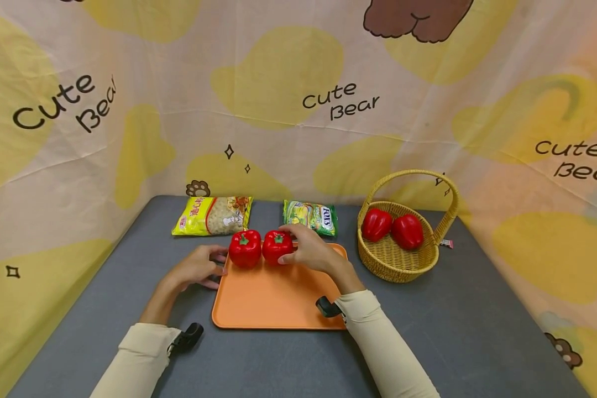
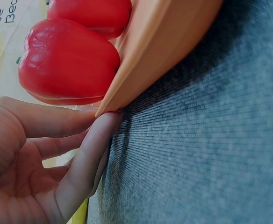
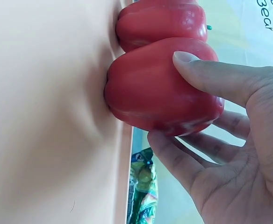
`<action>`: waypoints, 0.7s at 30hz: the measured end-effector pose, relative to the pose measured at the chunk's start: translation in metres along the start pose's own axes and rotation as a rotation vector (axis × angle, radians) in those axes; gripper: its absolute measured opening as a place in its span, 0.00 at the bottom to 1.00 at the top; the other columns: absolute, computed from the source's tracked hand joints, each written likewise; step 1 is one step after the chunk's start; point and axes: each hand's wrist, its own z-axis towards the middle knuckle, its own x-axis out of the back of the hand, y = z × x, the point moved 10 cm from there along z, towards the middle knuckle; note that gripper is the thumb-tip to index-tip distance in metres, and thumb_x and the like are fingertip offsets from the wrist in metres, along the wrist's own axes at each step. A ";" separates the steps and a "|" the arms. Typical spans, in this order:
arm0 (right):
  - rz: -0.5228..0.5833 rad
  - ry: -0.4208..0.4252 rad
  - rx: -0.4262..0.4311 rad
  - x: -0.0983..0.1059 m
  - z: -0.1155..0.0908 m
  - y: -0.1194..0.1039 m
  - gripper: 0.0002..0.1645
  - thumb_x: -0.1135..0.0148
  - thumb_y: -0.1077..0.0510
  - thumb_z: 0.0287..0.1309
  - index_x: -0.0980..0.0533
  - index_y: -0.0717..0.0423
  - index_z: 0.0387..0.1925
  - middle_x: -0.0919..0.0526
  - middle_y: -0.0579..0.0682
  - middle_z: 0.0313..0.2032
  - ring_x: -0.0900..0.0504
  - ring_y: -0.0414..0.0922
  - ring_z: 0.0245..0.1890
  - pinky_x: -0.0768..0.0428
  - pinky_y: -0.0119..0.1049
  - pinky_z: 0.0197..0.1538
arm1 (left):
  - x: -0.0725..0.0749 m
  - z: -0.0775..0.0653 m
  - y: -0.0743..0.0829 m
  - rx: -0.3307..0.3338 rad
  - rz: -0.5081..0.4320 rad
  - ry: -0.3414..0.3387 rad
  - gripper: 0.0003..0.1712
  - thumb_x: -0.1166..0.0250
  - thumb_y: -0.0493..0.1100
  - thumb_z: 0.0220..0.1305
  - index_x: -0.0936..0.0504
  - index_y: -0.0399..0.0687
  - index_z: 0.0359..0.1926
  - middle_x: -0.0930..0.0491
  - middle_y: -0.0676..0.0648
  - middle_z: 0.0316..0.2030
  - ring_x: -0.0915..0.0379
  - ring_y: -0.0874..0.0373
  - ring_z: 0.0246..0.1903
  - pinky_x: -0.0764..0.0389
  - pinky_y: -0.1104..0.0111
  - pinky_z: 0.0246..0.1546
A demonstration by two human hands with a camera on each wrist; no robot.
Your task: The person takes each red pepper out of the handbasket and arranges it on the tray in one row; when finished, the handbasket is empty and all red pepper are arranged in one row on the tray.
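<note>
Two red bell peppers stand side by side, stems up, at the far left of an orange tray. My right hand holds the right bell pepper, thumb on one side and fingers on the other; in the right wrist view this pepper sits on the tray surface. Beside it, the left bell pepper is untouched by that hand. At the tray's left edge, my left hand pinches the rim between thumb and finger, close to the left pepper.
To the right stands a wicker basket with a tall handle and two red bell peppers inside. Behind the tray lie a yellow bag and a green packet. A small wrapped item is beside the basket. Printed cloth hangs around the grey table.
</note>
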 end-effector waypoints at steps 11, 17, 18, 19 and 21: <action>0.005 -0.006 0.015 0.001 0.000 -0.003 0.49 0.20 0.59 0.55 0.32 0.57 0.76 0.25 0.55 0.70 0.23 0.55 0.66 0.16 0.49 0.65 | 0.000 -0.001 0.003 0.001 0.002 -0.005 0.39 0.35 0.32 0.68 0.38 0.26 0.76 0.28 0.28 0.64 0.19 0.51 0.46 0.07 0.56 0.37; 0.008 -0.006 0.023 0.004 -0.005 -0.003 0.50 0.20 0.57 0.56 0.34 0.57 0.77 0.26 0.55 0.72 0.25 0.55 0.69 0.18 0.51 0.68 | 0.000 -0.001 0.003 0.004 0.011 -0.001 0.39 0.35 0.31 0.67 0.38 0.25 0.76 0.28 0.28 0.64 0.19 0.50 0.46 0.07 0.56 0.37; 0.005 -0.003 0.023 0.005 -0.006 -0.004 0.50 0.20 0.56 0.56 0.33 0.57 0.77 0.27 0.55 0.72 0.25 0.55 0.69 0.19 0.52 0.68 | 0.000 -0.001 0.003 0.008 0.008 0.002 0.39 0.35 0.31 0.67 0.37 0.26 0.76 0.28 0.28 0.64 0.18 0.50 0.46 0.07 0.56 0.37; 0.002 0.001 0.022 0.007 -0.009 -0.004 0.50 0.20 0.55 0.57 0.33 0.56 0.77 0.27 0.55 0.72 0.25 0.55 0.69 0.19 0.53 0.69 | 0.000 -0.001 0.002 0.008 0.008 0.001 0.39 0.35 0.31 0.67 0.37 0.26 0.76 0.28 0.28 0.64 0.18 0.50 0.46 0.07 0.56 0.37; -0.003 0.009 0.022 0.011 -0.013 -0.005 0.49 0.21 0.54 0.57 0.32 0.54 0.77 0.27 0.55 0.73 0.25 0.56 0.70 0.20 0.55 0.69 | 0.000 0.000 0.001 0.011 0.003 0.000 0.39 0.35 0.32 0.67 0.37 0.26 0.76 0.29 0.28 0.65 0.19 0.49 0.47 0.07 0.56 0.37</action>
